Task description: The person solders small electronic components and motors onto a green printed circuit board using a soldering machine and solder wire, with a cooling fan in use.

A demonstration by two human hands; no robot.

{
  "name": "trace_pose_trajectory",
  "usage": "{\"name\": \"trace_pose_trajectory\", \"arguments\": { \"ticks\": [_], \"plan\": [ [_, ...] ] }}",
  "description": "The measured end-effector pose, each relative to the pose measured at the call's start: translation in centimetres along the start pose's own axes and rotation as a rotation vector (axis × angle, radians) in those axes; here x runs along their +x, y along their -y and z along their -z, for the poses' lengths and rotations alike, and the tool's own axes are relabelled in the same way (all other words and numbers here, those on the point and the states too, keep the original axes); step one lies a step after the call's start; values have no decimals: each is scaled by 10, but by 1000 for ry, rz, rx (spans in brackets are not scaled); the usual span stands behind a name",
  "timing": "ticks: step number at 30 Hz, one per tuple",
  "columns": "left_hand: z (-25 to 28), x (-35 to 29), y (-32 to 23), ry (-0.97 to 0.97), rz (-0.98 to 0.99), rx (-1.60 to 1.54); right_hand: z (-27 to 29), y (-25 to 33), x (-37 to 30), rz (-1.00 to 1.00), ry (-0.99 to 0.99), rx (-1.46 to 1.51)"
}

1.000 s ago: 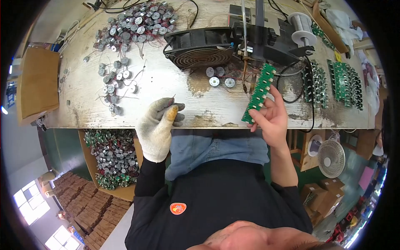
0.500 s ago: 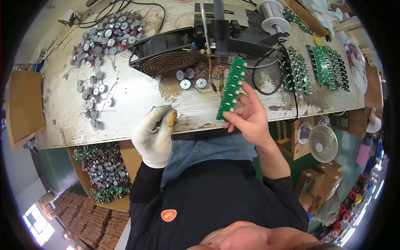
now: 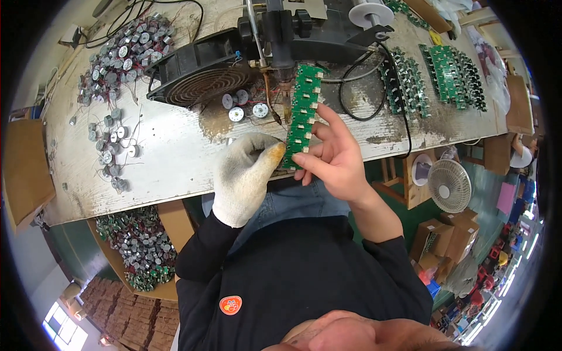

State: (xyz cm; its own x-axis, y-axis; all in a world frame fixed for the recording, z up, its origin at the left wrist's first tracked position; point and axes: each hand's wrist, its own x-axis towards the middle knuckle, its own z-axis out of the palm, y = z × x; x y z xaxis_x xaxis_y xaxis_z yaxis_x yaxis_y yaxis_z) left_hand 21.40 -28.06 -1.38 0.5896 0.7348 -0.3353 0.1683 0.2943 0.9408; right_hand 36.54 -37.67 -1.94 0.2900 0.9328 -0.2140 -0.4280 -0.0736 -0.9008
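Note:
A long green circuit board panel [image 3: 302, 105] with white connectors along its edge stands tilted in my bare right hand [image 3: 333, 155], thumb and fingers gripping its lower part. My left hand [image 3: 249, 169], in a white glove with a stained yellow-brown thumb, is closed in a pinch close beside the board's lower left edge. What its fingers hold is hidden. Just left of the board's upper part, a mounted soldering iron [image 3: 285, 88] points down, with a thin solder feed tube [image 3: 269, 96] beside it. Several small round motors [image 3: 236, 113] lie under that tube, left of its tip.
A black fan [image 3: 205, 82] stands behind my left hand. Loose wired motors [image 3: 126, 55] are heaped at the far left. Green boards [image 3: 448, 76] stand in rows at the right, near a black cable [image 3: 400, 105]. A solder spool [image 3: 370, 14] sits at the back.
My left hand has moved right and up, from apart to the board's lower edge. The view has shifted, and the board stands more upright in my right hand.

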Motion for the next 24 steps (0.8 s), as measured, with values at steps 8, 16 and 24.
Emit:
{"name": "trace_pose_trajectory", "arguments": {
  "ticks": [8,16,24],
  "plan": [
    [-1,5,0,-21,35,-149,0,0,2,12,19,22],
    [0,9,-2,4,61,-137,-1,-1,3,22,-8,47],
    [-2,8,-13,21,111,-219,-3,3,3,53,-1,42]
  ]
}}
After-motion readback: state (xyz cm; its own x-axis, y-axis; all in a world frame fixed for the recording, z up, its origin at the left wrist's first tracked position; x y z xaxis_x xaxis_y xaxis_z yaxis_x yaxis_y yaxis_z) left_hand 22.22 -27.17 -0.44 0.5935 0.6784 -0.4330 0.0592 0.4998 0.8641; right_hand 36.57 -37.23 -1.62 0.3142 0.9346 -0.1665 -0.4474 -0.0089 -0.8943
